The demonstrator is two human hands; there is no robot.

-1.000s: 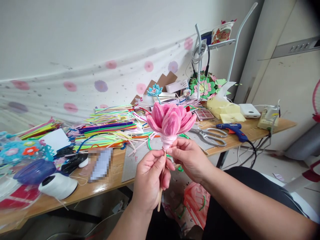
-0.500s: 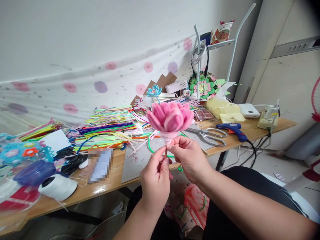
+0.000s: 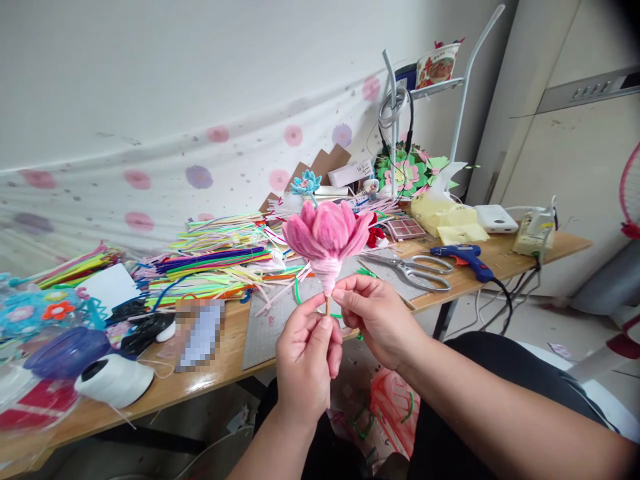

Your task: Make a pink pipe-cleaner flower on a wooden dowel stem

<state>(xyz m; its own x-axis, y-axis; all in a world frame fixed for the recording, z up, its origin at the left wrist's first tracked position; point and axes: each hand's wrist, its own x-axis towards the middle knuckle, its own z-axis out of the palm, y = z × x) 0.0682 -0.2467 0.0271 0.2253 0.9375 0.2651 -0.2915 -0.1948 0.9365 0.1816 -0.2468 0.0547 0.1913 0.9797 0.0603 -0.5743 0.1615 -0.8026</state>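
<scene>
A pink fuzzy flower (image 3: 327, 230), made like pipe-cleaner craft, stands upright in front of me. Pale pink winding (image 3: 325, 270) wraps its narrow base, and a thin brown stick (image 3: 328, 307) comes out below. My left hand (image 3: 307, 357) is closed around this stick, thumb in front. Thumb and forefinger of my right hand (image 3: 375, 313) are pinched together at the lower right edge of the winding, where it meets the stick. Whatever lies between those fingertips is too small to make out.
Bundles of coloured pipe cleaners (image 3: 215, 260) lie along the table (image 3: 230, 333). Scissors (image 3: 415, 270) and a blue glue gun (image 3: 465, 259) lie on the right, a white thread cone (image 3: 116, 380) on the left. Behind the pink flower stands a blue flower (image 3: 306, 182).
The pink flower has turned about its stem and shifted slightly left, showing different petals. My left hand now grips the stick with its fingers wrapped further round. The right hand stays pinched near the base.
</scene>
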